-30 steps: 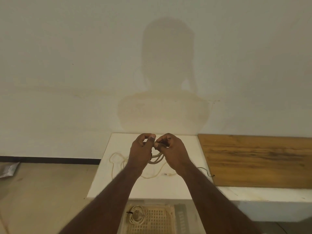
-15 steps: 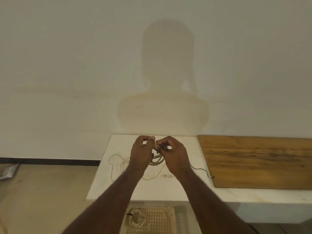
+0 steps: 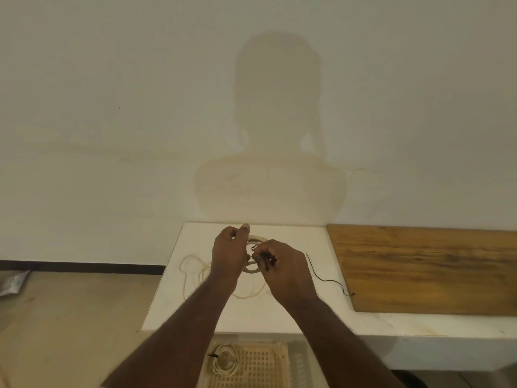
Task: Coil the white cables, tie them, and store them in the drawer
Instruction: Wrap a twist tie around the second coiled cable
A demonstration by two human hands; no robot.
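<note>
My left hand (image 3: 228,254) grips a small coil of white cable (image 3: 253,268) above the white counter (image 3: 279,312). My right hand (image 3: 282,266) pinches a thin black tie at the coil's right side, fingers curled. A loose white cable (image 3: 193,273) lies in loops on the counter under and left of my hands. A spare black tie (image 3: 327,278) lies on the counter to the right. Below the counter's front edge the open drawer, a cream lattice basket (image 3: 260,368), holds one coiled white cable (image 3: 223,359) bound with a black tie.
A brown wooden board (image 3: 425,267) covers the counter to the right. The plain wall stands just behind the counter. Tan floor lies to the left, with a grey plastic packet (image 3: 12,281) at the far left edge.
My hands have shifted slightly and parted a little; the left thumb now points up and more of the coil shows between them. The view has moved a little closer.
</note>
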